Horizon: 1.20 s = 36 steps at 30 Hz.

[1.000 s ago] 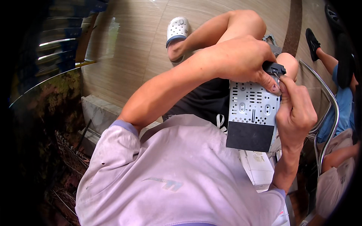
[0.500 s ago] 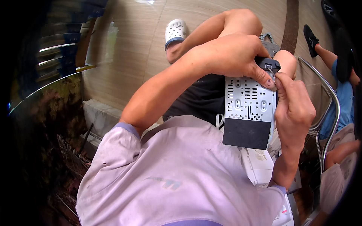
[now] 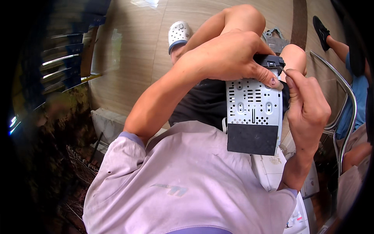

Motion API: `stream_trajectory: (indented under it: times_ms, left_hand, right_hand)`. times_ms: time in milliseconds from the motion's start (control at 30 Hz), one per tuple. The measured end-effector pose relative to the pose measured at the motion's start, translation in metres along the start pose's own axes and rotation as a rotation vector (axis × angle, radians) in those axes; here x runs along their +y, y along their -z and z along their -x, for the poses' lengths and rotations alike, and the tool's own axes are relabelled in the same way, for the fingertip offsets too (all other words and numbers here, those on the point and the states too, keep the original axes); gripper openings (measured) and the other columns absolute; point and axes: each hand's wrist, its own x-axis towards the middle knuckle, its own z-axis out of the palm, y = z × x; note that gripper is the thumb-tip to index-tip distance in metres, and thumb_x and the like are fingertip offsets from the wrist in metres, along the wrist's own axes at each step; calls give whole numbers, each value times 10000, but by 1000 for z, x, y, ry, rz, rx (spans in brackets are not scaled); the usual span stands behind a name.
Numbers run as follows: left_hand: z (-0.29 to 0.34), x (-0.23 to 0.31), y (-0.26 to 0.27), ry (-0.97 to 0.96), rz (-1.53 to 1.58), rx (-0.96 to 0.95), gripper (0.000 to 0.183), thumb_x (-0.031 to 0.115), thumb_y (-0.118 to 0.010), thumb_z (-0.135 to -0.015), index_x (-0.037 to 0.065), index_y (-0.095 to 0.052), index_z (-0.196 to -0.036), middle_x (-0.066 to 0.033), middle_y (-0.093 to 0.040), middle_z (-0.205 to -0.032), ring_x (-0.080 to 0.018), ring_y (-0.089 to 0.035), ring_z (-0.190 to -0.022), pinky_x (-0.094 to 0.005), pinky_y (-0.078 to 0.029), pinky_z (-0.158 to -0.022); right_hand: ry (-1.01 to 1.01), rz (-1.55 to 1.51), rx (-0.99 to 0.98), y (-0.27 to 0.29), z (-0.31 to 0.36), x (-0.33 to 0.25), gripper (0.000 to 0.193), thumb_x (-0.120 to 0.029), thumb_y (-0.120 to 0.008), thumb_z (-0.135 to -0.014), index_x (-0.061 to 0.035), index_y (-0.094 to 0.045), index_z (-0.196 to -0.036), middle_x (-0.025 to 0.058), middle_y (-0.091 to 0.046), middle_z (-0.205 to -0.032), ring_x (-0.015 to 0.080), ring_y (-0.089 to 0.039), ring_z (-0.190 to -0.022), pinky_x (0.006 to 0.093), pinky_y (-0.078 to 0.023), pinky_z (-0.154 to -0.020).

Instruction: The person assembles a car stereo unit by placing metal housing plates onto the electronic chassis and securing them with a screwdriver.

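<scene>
A flat silver metal case with punched slots and holes rests over my lap, a black pad covering its near end. Across its far end runs a black plastic front piece. My left hand is closed round this far end. Its thumb presses on the metal top, and the other fingers are hidden beneath. At the right far corner my right hand is pinched, thumb against forefinger. A thin sliver shows between its fingertips and the front piece, too small to name.
A perforated metal plate lies on the tiled floor beyond my knees. On the right are a curved chrome chair frame and another person's leg. White boxes stand beside me at the lower right.
The metal case and both hands have shifted slightly left in the view. My right fingertips have drawn a little away from the left thumb. Both hands keep their grips.
</scene>
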Motion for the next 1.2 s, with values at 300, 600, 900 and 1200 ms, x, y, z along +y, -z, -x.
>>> stream_trajectory:
  times_ms: [300,600,900,1200]
  left_hand:
    - [-2,-3,-5,-88,-75,55,630,539,-842,-784,3,-772,-1107,-175,-732,-779,-297,-719,-739,-400,-555,-699]
    - [3,0,-9,-84,-101,109,624,516,-869,-754,9,-760,-1100,-177,-736,-818,-323,-711,-796,-411,-541,-751]
    - [1,-4,-15,-97,-103,130,648,531,-846,-764,-43,-726,-1039,-218,-691,-786,-358,-677,-778,-439,-512,-726]
    - [3,-3,-17,-125,-118,144,640,556,-840,-752,-42,-713,-943,-194,-683,-752,-372,-686,-784,-468,-518,-719]
  right_hand:
    - [142,185,-25,3,-5,1,232,55,-720,-885,-29,-722,-1100,128,-586,-802,282,-596,-658,383,-485,-610]
    - [170,270,-147,13,-21,-19,202,6,-696,-909,-68,-697,-1096,126,-580,-809,326,-603,-674,434,-477,-617]
    - [176,528,-317,22,-37,-30,251,10,-695,-787,-78,-632,-1014,118,-625,-849,352,-683,-718,447,-543,-617]
    - [212,554,-474,32,-54,-34,172,-5,-696,-806,-52,-586,-930,149,-655,-850,381,-682,-760,476,-530,-647]
